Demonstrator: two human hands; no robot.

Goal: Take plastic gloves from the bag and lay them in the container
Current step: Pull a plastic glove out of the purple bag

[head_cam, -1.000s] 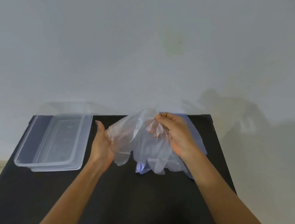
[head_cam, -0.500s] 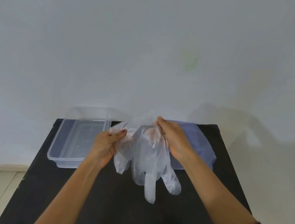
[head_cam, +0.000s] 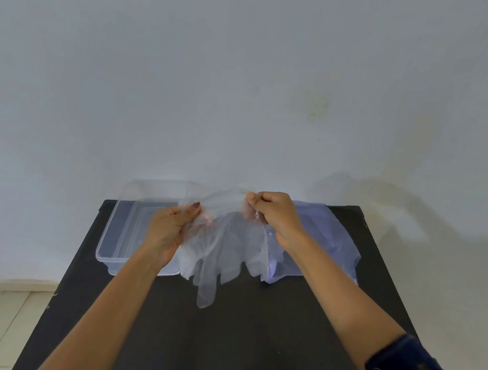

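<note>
Worktop (head_cam: 245, 342) black, against the wall. Container (head_cam: 123, 230) far left, open, so I can lay gloves flat. Bag (head_cam: 322, 243) far right, behind. Gloves (head_cam: 225, 245) held above worktop: left hand (head_cam: 167, 230) and right hand (head_cam: 275, 217) each pinching the cuff edge, fingers dangling, probably to spread them.

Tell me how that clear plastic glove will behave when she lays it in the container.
Probably floppy: the glove hangs limp from both hands, left hand and right hand, fingers drooping. It looks thin and light, so it may drift or cling. It likely crumples in the container unless smoothed.
</note>
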